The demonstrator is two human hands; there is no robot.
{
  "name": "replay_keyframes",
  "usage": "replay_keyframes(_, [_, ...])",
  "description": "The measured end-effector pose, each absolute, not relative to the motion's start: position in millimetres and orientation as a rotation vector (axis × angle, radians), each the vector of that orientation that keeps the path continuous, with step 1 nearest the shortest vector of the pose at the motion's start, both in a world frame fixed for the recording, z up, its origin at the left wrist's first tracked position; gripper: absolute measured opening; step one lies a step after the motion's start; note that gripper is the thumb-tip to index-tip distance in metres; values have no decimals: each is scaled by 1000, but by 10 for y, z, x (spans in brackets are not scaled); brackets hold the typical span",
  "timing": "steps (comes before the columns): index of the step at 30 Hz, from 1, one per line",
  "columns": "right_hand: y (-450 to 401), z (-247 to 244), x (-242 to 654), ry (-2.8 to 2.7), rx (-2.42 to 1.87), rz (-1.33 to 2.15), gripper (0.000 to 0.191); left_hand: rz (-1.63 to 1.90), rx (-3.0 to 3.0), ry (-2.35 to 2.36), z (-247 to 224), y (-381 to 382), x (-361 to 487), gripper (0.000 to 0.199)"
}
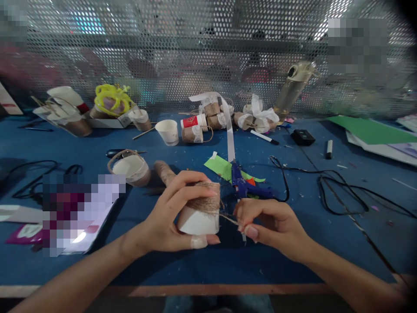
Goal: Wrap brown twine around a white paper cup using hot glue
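A white paper cup (199, 221), lying on its side or tilted, is partly wrapped in brown twine (208, 201). My left hand (177, 213) grips it, fingers over the wrapped part and a taped thumb beneath. A loose strand runs from the cup to my right hand (265, 221), which pinches it between thumb and fingers. Just behind my right hand lies a blue glue gun (246, 184), beside a piece of green paper (219, 168). A roll of twine (164, 172) sits behind my left hand, partly hidden by it.
A twine-handled cup (132, 170) and a phone (97, 221) are on the left. Decorated cups, a plain white cup (167, 132) and a bottle (293, 89) line the back by the perforated metal screen (182, 52). Black cable (339, 213) loops across the right side.
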State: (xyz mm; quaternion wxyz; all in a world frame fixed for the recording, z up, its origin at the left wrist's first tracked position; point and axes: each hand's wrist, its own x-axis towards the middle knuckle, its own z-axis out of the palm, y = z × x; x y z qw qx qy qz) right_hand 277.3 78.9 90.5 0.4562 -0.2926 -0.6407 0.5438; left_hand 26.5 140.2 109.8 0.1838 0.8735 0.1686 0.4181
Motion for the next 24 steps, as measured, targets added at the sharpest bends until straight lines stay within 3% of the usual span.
replay_keyframes(9, [812, 933, 2790, -1483, -724, 1308, 5, 1132, 2576, 553, 1092, 1355, 269, 63])
replay_keyframes(24, [819, 939, 2752, -1501, -851, 1282, 11, 1149, 2315, 574, 1038, 1274, 262, 64])
